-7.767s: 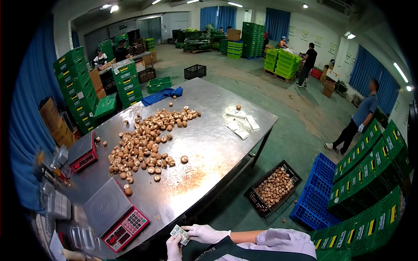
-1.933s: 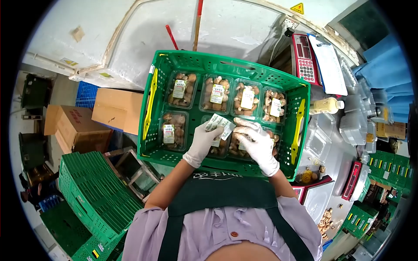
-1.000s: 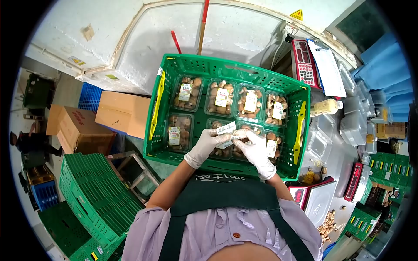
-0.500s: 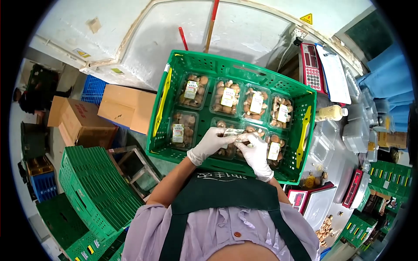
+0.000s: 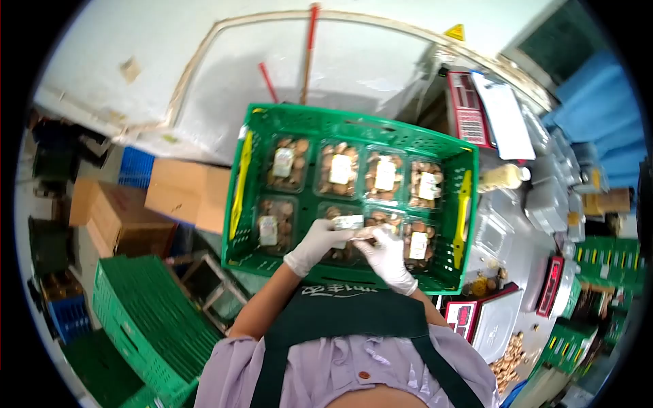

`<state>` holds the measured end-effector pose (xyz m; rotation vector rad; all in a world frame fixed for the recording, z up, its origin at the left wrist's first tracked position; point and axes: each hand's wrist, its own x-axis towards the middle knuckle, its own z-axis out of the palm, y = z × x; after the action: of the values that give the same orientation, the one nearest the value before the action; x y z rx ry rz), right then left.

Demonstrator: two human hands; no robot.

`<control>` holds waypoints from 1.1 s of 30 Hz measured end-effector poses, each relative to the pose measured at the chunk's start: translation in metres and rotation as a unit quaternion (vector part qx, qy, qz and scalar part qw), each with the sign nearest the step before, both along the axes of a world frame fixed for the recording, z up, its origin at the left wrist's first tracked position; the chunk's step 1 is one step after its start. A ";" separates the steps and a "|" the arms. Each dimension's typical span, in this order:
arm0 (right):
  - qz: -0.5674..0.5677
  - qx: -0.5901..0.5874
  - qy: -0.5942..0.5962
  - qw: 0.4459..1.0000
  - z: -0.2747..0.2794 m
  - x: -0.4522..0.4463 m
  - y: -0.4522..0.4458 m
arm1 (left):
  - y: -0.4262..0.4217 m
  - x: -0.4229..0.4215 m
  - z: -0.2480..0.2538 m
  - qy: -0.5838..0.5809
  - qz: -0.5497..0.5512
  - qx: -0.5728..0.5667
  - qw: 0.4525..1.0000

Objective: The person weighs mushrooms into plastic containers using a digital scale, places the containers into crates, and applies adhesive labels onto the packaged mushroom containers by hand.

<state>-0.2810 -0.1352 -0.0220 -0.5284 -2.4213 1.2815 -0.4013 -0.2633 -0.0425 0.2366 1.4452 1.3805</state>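
Note:
Both hands wear white gloves and meet over the front row of packs in a green crate (image 5: pixel 354 121). My left hand (image 5: pixel 314 246) is closed in a pinch at a small printed label (image 5: pixel 348 222). My right hand (image 5: pixel 386 257) is also closed, its fingertips touching the left ones at the label's lower edge; blur hides the exact grip. Below them lie clear plastic packs of mushrooms, partly covered by the hands. A labelled mushroom pack (image 5: pixel 417 243) sits just right of my right hand, another mushroom pack (image 5: pixel 275 228) at the left. More labelled packs (image 5: pixel 339 170) form the back row.
Stacked green crates (image 5: pixel 146 319) and cardboard boxes (image 5: pixel 187 194) stand on the left. On the right, a steel table (image 5: pixel 527 262) carries scales (image 5: pixel 469 112), a bottle (image 5: pixel 505 177), clear plastic trays (image 5: pixel 547 204) and loose mushrooms (image 5: pixel 509 360). A wall is behind the crate.
The crate appears lower and slightly left as the view shifts. My hands stay together over the front row; the label now lies flatter, its printed face more visible.

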 end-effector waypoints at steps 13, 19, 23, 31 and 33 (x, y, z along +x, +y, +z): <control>-0.086 0.023 0.021 0.996 -0.015 0.044 -0.013 | 0.033 0.007 0.006 -0.008 -0.191 0.103 0.976; -0.268 0.163 0.059 0.948 0.007 0.082 -0.032 | 0.062 0.029 -0.002 -0.009 -0.323 0.101 0.941; -0.330 0.216 0.027 0.918 -0.004 0.105 -0.040 | 0.082 0.059 0.012 -0.139 -0.338 0.101 0.925; -0.467 0.270 0.056 0.840 0.007 0.145 -0.063 | 0.104 0.109 0.026 -0.067 -0.444 0.074 0.890; -0.491 0.240 0.030 0.837 0.004 0.150 -0.065 | 0.108 0.116 0.026 -0.051 -0.462 0.077 0.882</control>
<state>-0.1314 -0.2002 -0.0178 -1.2933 -1.8057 0.2313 -0.2852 -0.1553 -0.0160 0.8243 0.9075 0.6874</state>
